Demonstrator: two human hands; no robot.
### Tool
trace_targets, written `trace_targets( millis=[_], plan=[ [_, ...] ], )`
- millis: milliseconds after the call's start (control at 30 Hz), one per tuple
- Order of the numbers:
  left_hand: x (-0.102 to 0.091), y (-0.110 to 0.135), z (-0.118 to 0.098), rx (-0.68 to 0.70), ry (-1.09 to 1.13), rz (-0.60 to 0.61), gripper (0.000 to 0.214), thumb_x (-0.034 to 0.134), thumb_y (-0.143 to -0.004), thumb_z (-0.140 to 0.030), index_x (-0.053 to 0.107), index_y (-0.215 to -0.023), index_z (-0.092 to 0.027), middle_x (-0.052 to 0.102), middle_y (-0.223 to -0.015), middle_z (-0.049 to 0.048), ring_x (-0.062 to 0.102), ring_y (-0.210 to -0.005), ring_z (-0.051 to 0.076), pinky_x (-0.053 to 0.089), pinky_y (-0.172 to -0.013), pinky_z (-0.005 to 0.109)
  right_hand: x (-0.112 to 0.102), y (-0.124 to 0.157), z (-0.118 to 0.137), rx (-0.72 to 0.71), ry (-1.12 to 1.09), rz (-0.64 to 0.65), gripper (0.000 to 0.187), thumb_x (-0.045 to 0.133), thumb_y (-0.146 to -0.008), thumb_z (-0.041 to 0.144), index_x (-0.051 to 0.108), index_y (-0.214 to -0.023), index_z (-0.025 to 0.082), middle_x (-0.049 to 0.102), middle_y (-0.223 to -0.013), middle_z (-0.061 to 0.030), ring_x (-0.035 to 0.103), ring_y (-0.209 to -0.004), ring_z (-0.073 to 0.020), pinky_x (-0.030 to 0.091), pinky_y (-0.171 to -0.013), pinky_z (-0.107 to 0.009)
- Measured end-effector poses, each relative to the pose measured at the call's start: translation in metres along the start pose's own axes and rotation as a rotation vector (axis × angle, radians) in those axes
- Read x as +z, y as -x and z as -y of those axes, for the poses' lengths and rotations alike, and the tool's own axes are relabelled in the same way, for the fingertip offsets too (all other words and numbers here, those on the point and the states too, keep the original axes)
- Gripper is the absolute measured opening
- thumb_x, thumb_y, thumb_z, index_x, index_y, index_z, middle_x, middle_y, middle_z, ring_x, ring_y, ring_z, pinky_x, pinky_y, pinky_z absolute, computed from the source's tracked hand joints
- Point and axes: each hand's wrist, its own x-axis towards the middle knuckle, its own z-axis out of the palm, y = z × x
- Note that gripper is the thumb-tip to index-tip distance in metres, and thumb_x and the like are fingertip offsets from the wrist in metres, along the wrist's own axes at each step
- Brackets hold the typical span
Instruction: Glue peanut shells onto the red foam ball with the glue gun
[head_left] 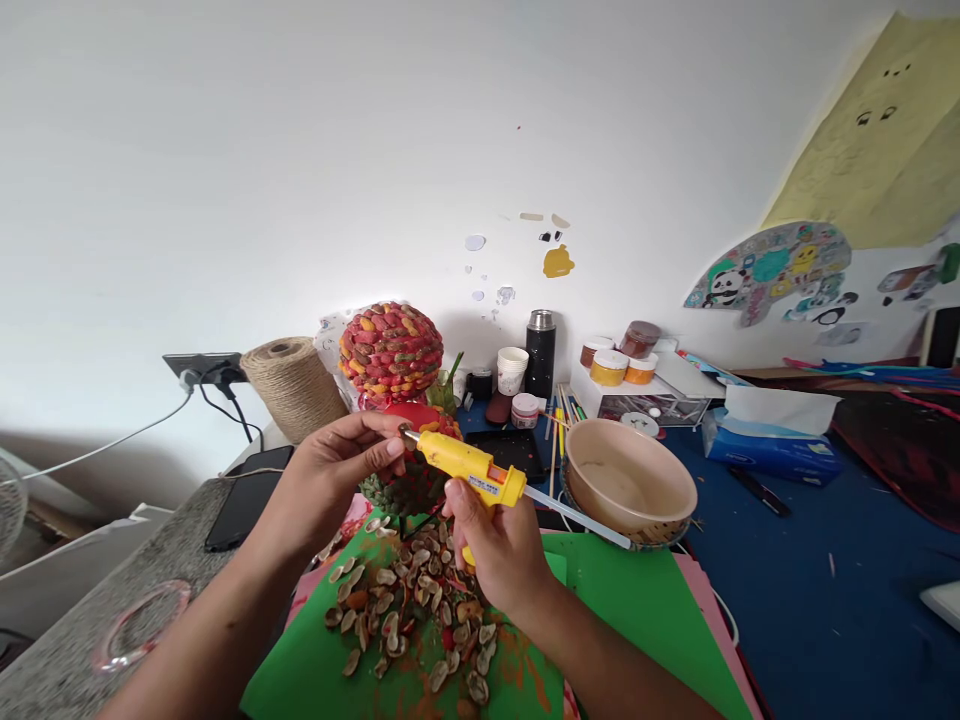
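Observation:
My right hand [502, 550] is wrapped round a yellow hot glue gun [457, 458], with a long clear glue stick [577, 517] poking out of its back. The gun's nozzle points left and meets a small brown peanut shell [406, 430], pinched between the thumb and fingers of my left hand [334, 465]. Fingers cover most of that shell. Behind both hands stands a round craft piece [390, 352], covered in red, orange and brown painted shells, above a lower part partly hidden by my hands. Loose peanut shell halves [420, 590] lie scattered below on green paper [622, 610].
A beige bowl [630, 470] is right of the glue gun. Behind it are paint jars [609, 368], a black thermos [540, 355] and paper cups [512, 368]. Tissues [772, 435] lie farther right. Twine [294, 388] and a phone [249, 498] are left.

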Motion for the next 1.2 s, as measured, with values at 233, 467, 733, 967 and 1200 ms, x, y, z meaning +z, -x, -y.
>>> trace_targets(
  millis=[233,467,733,967,1200],
  plan=[
    [-0.001,0.000,-0.007,0.017,0.046,-0.037,0.046,0.113,-0.066,-0.053,0.091,-0.092,-0.022,0.080,-0.078,0.0043,0.070,-0.071,0.019,0.058,-0.067,0.026,-0.003,-0.005,0.003,-0.007,-0.166,-0.057,0.080,0.076,-0.089,0.098,0.078,-0.090,0.018,0.051,-0.048,0.0075,0.051,-0.037,-0.0112,0.040,-0.043,-0.023],
    [0.004,0.013,-0.014,0.002,-0.166,0.224,0.032,0.105,-0.080,-0.048,0.095,-0.098,-0.024,0.086,-0.091,0.0115,0.076,-0.077,0.026,0.064,-0.071,0.035,-0.008,-0.011,0.009,0.020,-0.239,-0.074,0.088,0.063,-0.093,0.102,0.079,-0.098,0.016,0.058,-0.053,0.0047,0.053,-0.036,-0.0115,0.035,-0.040,-0.022],
    [0.008,0.023,-0.017,0.116,-0.278,0.294,0.020,0.096,-0.092,-0.046,0.096,-0.104,-0.030,0.091,-0.112,0.0142,0.081,-0.086,0.031,0.069,-0.072,0.038,-0.008,-0.012,0.009,0.042,-0.233,-0.064,0.094,0.058,-0.094,0.103,0.082,-0.108,0.013,0.059,-0.050,0.0032,0.052,-0.037,-0.0120,0.032,-0.041,-0.022],
    [0.014,0.026,-0.018,0.123,-0.348,0.385,0.019,0.093,-0.094,-0.043,0.096,-0.103,-0.027,0.091,-0.104,0.0141,0.080,-0.073,0.027,0.068,-0.064,0.035,-0.008,-0.011,0.010,0.025,-0.247,-0.043,0.096,0.058,-0.095,0.102,0.083,-0.119,0.012,0.061,-0.052,0.0034,0.047,-0.034,-0.0105,0.032,-0.041,-0.022],
    [0.020,0.032,-0.010,0.028,-0.375,0.532,0.019,0.086,-0.100,-0.044,0.092,-0.108,-0.027,0.091,-0.115,0.0113,0.079,-0.071,0.022,0.068,-0.064,0.031,-0.005,-0.013,0.011,0.020,-0.234,-0.146,0.094,0.064,-0.089,0.104,0.086,-0.108,0.015,0.064,-0.058,0.0012,0.048,-0.036,-0.0121,0.037,-0.038,-0.026]
  ],
)
